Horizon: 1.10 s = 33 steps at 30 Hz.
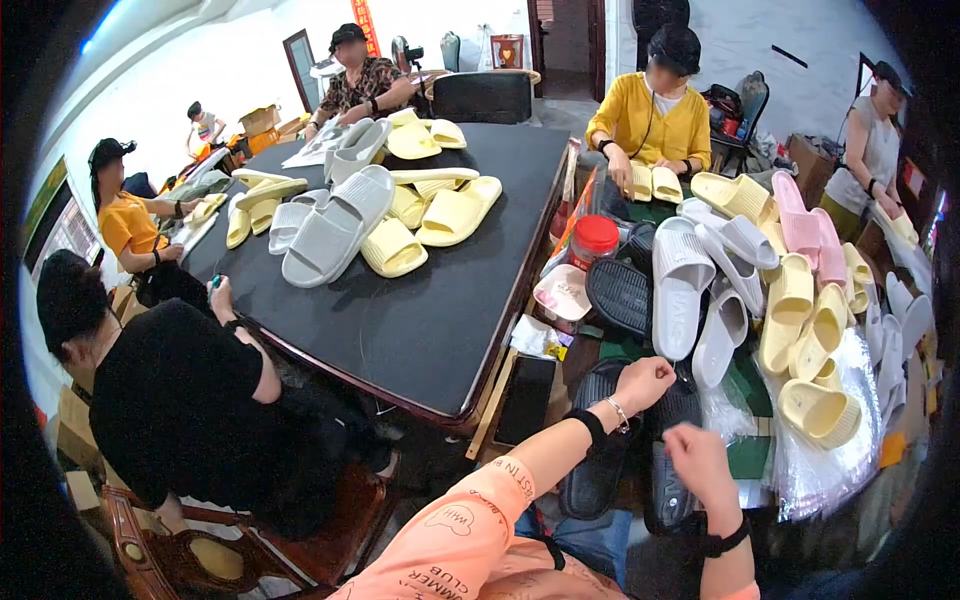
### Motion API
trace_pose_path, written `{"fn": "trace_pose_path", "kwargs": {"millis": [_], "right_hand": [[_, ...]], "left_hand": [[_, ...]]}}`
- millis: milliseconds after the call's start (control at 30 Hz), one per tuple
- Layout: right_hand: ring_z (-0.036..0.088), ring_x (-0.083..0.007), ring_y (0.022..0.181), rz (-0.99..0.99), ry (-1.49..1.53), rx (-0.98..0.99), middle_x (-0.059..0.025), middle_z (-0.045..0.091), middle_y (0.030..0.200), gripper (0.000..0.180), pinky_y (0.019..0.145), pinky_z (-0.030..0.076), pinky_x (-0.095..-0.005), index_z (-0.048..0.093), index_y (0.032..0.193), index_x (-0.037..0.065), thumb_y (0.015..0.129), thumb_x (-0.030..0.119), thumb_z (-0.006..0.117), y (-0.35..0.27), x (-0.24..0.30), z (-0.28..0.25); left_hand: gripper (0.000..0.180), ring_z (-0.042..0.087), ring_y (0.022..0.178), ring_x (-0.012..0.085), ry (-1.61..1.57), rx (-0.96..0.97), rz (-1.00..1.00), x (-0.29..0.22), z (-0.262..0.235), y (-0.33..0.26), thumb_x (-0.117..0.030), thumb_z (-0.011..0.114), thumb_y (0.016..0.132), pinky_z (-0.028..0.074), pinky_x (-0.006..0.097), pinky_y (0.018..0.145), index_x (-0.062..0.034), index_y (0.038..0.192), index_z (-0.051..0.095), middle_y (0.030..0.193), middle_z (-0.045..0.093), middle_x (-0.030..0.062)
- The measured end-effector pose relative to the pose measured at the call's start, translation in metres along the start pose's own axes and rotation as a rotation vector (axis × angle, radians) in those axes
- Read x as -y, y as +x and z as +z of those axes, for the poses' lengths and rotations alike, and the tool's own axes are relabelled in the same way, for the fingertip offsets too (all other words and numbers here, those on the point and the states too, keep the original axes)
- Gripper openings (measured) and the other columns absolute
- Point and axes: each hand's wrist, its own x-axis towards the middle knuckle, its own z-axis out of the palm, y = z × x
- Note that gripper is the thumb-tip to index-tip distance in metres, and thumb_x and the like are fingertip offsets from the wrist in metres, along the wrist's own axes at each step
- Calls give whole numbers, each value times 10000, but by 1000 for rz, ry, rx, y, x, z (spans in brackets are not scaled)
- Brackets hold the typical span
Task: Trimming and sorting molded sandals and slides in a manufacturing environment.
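Observation:
My left hand [645,385] is closed in a pinch above a pair of black slide slippers; what its fingertips hold, if anything, is too small to make out. Closer to me, my right hand [702,465] is curled, and its fingers hide whatever might be in them. Under my left wrist lies one black slipper [590,482], and the other black slipper [668,502] is partly covered by my right hand. Just beyond my left hand, a light grey slipper [683,295] lies lengthwise, with another black slipper [618,297] to its left.
Yellow slippers [788,310], pink slippers [795,215] and clear plastic bags [835,470] crowd the right side. A red-lidded jar [594,238] and a phone [527,400] are left of my work. Co-workers sit around a dark table [350,335] piled with slippers.

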Motion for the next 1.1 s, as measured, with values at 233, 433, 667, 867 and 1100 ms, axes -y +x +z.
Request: {"fn": "trace_pose_path", "kwargs": {"millis": [233,433,667,867,1100], "right_hand": [[569,-250,689,-34,246,-517,-144,601,804,110,635,443,-342,551,876,-18,775,16,523,74,-58,52],[493,-96,594,237,814,-192,-36,564,672,172,564,403,-240,572,812,-34,856,85,456,102,-55,62],[434,-115,564,87,615,-288,-54,499,635,123,527,368,-273,518,871,-32,833,86,518,98,-53,76],[446,-82,608,176,841,-215,-7,523,677,86,543,379,-246,538,853,-9,810,63,553,97,-60,82],[481,-85,701,237,857,-369,-6,539,744,66,668,401,-222,551,831,9,833,60,509,80,-65,79]], "left_hand": [[140,482,599,69,-315,-37,61,15,7,1,-145,589,774,408,230,550,-7,765,570,655,555,1],[178,488,633,84,-599,-23,78,29,6,5,-159,550,827,419,229,573,-1,900,512,705,533,19],[287,474,792,131,-466,-147,70,26,8,9,-233,466,878,398,250,732,-24,1064,399,855,468,60],[254,509,805,192,-442,-204,97,26,6,2,-203,448,872,408,294,745,-33,1057,407,883,492,89],[111,517,767,379,-15,-194,204,21,17,-11,-104,450,823,409,418,662,4,821,474,795,531,217]]}}
